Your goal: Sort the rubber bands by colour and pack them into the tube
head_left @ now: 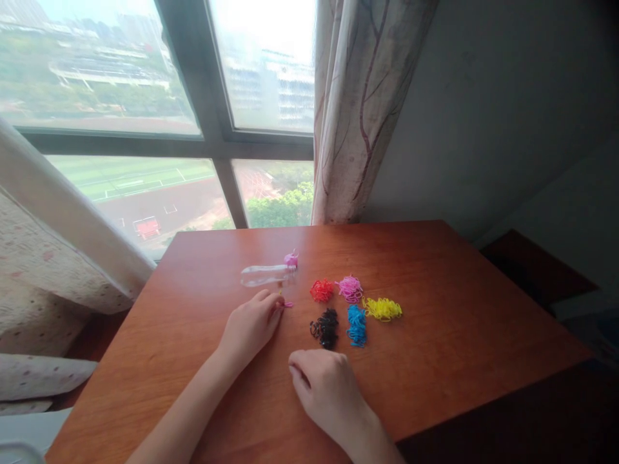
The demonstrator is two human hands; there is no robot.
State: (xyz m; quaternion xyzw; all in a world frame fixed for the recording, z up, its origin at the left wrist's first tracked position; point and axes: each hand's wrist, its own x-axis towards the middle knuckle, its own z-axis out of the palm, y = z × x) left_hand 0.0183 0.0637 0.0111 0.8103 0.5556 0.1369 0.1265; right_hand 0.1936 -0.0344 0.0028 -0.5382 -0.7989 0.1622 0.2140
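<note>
1. Our left hand (254,322) has its fingertips narrowed together at a pink strand (289,305) on the table (435,374); we cannot tell whether they grip it or only touch it. A loose pinch could let so thin a strand slip.

2. Our right hand (331,390) rests with fingers curled, just on the near side of the black pile (327,328). Its inside is hidden, so we cannot tell whether it holds anything. A careless push away from us could scatter those loose strands.

3. The red pile (322,290) and pink pile (350,289) lie side by side, a stray end bridging towards the red; snagging that could mix the colours.

4. The blue pile (356,326) and yellow pile (383,309) sit close together, so picking hastily from one might drag strands out of the other.

5. Beyond our left fingertips lies the clear thing (264,269), a pink bit (291,260) at its right end. Reaching forward without looking could knock it askew.
</note>
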